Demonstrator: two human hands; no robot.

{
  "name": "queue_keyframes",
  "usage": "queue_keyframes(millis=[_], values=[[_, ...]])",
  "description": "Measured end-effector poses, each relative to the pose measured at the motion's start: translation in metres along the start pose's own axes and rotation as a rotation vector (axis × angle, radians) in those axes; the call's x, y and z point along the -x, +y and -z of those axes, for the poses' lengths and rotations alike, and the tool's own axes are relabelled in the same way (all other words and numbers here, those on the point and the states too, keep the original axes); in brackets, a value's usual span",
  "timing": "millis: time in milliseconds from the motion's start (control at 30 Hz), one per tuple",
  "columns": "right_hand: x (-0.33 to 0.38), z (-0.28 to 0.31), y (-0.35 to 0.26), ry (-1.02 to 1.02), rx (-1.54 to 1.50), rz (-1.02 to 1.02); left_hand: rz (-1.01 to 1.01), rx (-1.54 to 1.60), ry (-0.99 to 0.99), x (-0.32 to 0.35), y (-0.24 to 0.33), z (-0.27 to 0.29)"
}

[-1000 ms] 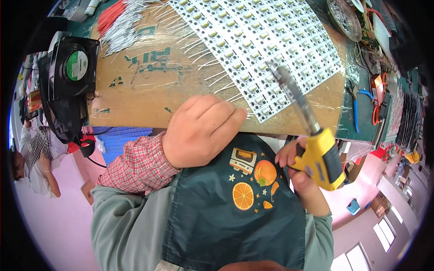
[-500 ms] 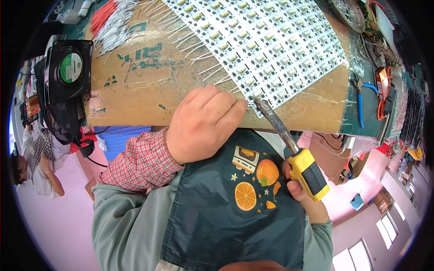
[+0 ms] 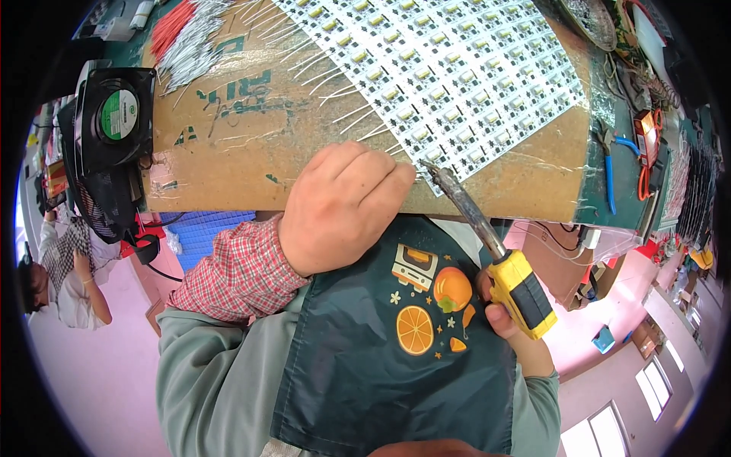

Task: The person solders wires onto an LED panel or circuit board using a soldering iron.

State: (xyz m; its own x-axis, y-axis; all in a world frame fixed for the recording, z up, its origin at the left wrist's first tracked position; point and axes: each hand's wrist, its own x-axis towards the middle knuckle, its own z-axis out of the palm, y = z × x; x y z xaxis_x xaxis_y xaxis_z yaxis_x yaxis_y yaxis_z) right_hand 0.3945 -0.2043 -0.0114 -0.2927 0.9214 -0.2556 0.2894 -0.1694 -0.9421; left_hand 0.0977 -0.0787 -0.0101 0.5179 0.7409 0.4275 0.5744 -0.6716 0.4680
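Observation:
My right hand [image 3: 500,318] grips the yellow and black handle of a soldering iron [image 3: 521,293]. Its dark metal tip touches or hovers just over the near corner of a white sheet of circuit boards [image 3: 464,84]. My left hand [image 3: 346,206] is closed, knuckles up, at the table's front edge beside that corner. Its fingertips are hidden, so what they pinch cannot be made out. Thin white wires [image 3: 352,116] stick out from the sheet's left edge, the nearest ones running close by my left fingers.
A bundle of red and white wires [image 3: 186,42] lies at the far left of the brown cardboard [image 3: 228,167]. A black fan [image 3: 114,118] stands at left. Blue-handled pliers [image 3: 609,171] and an orange-handled tool [image 3: 643,183] lie at right. Another person [image 3: 72,274] is at far left.
Both hands and the soldering iron stay almost in place. The board sheet shifts very slightly. At far left the other person's arm has moved a little.

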Motion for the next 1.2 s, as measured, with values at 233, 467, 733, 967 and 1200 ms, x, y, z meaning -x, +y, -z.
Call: queue_keyframes(millis=[233, 467, 733, 967, 1200], values=[[0.002, 0.0, -0.001, 0.029, -0.085, -0.02, -0.012, 0.021, -0.027, 0.002, 0.0, 0.001], [0.009, 0.0, 0.004, 0.023, -0.17, -0.213, -0.025, 0.037, -0.035, 0.005, -0.002, 0.003], [0.006, -0.001, 0.012, 0.024, -0.095, 0.025, -0.008, 0.013, -0.067, 0.003, 0.0, 0.002], [-0.001, -0.005, 0.008, 0.05, -0.044, 0.083, -0.004, 0.014, -0.051, 0.003, 0.0, 0.001], [0.001, -0.003, 0.008, 0.038, 0.0, 0.059, -0.006, 0.007, -0.043, 0.001, 0.001, 0.0]])
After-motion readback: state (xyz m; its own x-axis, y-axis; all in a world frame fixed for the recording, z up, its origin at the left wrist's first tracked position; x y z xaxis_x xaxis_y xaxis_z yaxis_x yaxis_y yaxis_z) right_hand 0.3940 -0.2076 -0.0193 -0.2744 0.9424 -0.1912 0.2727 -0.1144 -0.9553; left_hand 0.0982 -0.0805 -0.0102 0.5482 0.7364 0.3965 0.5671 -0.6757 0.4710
